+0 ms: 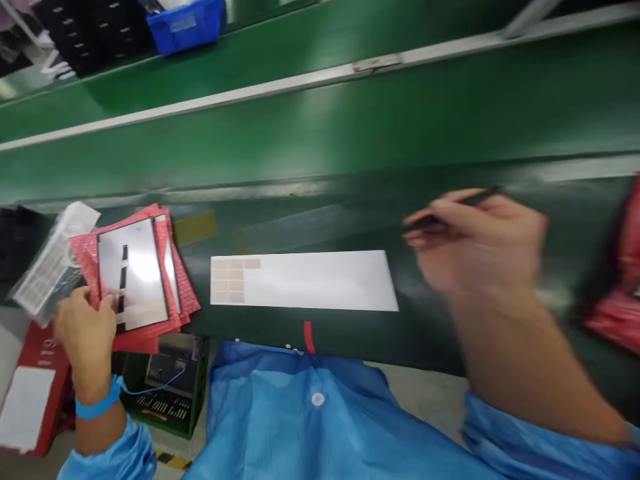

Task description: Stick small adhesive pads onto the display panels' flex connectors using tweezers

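My left hand (87, 333) is closed on the near edge of a shiny grey panel (133, 270) that lies on top of a stack of red bags (183, 293) at the left of the green bench. A dark strip runs down the panel's face. My right hand (475, 243), blurred by motion, hovers over the right part of the bench, its fingers pinched on a thin black pen-like tool (460, 203). Between the hands lies a long white sheet (320, 280) with several beige labels (230, 280) at its left end.
A clear plastic bag (50, 263) lies left of the red stack. More red bags (617, 293) sit at the right edge. A green conveyor (350, 127) runs behind the bench, with a blue bin (185, 27) beyond. Below the bench stand a green crate (170, 387) and a red box (30, 393).
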`<state>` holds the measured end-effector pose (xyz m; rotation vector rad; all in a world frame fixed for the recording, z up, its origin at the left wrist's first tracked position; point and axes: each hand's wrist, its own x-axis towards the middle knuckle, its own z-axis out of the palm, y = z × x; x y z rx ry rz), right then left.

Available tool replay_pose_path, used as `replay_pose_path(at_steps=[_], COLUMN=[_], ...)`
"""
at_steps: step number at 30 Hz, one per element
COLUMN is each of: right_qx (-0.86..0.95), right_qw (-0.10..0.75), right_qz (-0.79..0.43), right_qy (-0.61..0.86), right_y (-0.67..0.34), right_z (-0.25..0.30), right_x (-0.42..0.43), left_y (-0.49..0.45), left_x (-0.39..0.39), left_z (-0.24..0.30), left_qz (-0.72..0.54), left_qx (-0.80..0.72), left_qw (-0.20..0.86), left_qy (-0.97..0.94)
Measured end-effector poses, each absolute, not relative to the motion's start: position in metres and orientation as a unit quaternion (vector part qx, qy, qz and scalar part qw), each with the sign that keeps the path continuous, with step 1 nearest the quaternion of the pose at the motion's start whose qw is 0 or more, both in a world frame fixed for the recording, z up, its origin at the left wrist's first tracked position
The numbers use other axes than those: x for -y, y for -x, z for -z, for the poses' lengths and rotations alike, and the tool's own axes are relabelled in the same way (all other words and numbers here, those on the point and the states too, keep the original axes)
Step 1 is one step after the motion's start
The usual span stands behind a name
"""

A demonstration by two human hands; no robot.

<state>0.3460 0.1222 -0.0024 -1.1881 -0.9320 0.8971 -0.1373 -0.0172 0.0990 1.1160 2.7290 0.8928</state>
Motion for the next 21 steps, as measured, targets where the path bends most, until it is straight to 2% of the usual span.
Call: replay_pose_path(at_steps=[3,7,12,21], right_qx=[0.413,0.45,0.496,0.527], right_qw=[0.617,0.573,0.517,0.485], right_qz=[-0.424,-0.484,-0.565,-0.556], right_qy=[0.518,0.486,0.41,0.422], right_y=[-0.314,-0.258,-0.203,-0.2], right_z=[0.005,0.008,0.016,0.028], right_x=[-0.137,-0.157,-0.175,-0.171], left_y=[0.08,0.0,-0.028,-0.02], left_x=[-0.009,-0.057,-0.086,-0.08], left_z=[-0.08,-0.029,0.012,0.009], left_qz=[-0.291,-0.257,-0.217,-0.207], left_qx=[-0.814,-0.692,-0.681,-0.653], left_qw=[-0.048,0.049,0.077,0.114], left_qy=[-0.5,-0.672,-0.695,-0.72])
